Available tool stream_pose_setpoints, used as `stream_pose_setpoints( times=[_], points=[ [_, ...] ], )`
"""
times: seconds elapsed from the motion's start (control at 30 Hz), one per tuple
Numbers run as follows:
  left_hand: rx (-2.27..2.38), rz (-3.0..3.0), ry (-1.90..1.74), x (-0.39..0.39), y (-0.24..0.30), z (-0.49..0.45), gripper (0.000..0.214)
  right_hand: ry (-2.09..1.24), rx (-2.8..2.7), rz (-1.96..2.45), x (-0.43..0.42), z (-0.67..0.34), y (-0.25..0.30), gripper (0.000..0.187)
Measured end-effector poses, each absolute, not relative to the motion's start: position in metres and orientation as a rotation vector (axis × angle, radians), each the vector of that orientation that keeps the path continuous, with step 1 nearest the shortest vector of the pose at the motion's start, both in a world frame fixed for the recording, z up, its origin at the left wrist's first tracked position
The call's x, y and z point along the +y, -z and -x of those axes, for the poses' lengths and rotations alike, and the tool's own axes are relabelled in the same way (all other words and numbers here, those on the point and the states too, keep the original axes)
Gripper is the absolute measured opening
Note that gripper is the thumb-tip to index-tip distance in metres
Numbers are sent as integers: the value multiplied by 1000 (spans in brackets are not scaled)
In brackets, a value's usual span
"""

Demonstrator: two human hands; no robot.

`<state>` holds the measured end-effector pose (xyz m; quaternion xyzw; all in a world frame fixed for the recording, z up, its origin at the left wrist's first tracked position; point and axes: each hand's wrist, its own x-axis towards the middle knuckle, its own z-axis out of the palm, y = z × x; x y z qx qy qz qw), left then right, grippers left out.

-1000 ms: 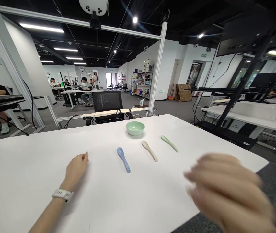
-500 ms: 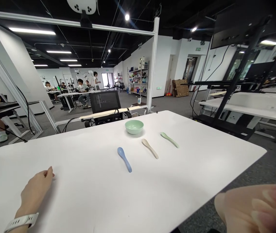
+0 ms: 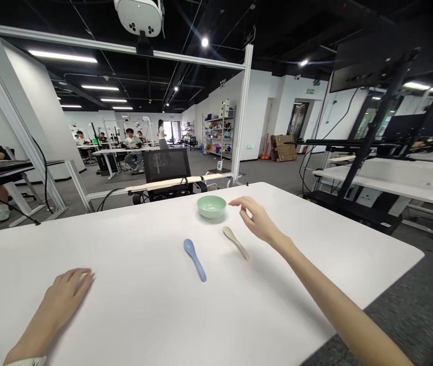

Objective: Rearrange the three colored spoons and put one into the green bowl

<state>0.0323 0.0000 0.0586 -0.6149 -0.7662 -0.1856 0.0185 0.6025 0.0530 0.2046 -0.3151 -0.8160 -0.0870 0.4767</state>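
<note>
My right hand reaches over the table just right of a green bowl, index finger stretched toward its rim, thumb apart and bent down. Nothing shows between its fingers. A beige spoon lies below and left of that hand. Further left is a blue spoon, its bowl end pointing away from me. The green spoon is hidden behind my right hand and wrist. My left hand rests on the left part of the table, fingers stretched out and holding nothing.
The white table has its right edge near my right forearm. Behind it stand a metal frame and a black mesh chair. Several people sit at desks in the background. A dark stand rises on the right.
My right hand has swung from the lower right corner to beside the bowl, now covering the green spoon. My left hand has opened its fingers. The view has tilted up slightly.
</note>
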Motion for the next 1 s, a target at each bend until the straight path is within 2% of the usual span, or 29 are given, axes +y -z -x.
stream_pose_setpoints(
  times=[0.13,0.23,0.33,0.67,1.0],
  points=[
    [-2305,1933,606,3,-43,-30,69,-35,-2021,1208,126,-634,-129,46],
    [-2345,1899,582,3,-33,-26,75,-93,-2052,1395,143,-654,-80,47],
    [-2388,1871,552,4,-28,-23,78,-82,-2091,1449,144,-665,-54,47],
    [-2455,1916,409,3,-29,-23,99,-196,-2122,1499,143,-669,-43,49],
    [-2374,1906,427,4,-20,-17,90,-228,-2115,1541,137,-664,-54,47]
  ],
)
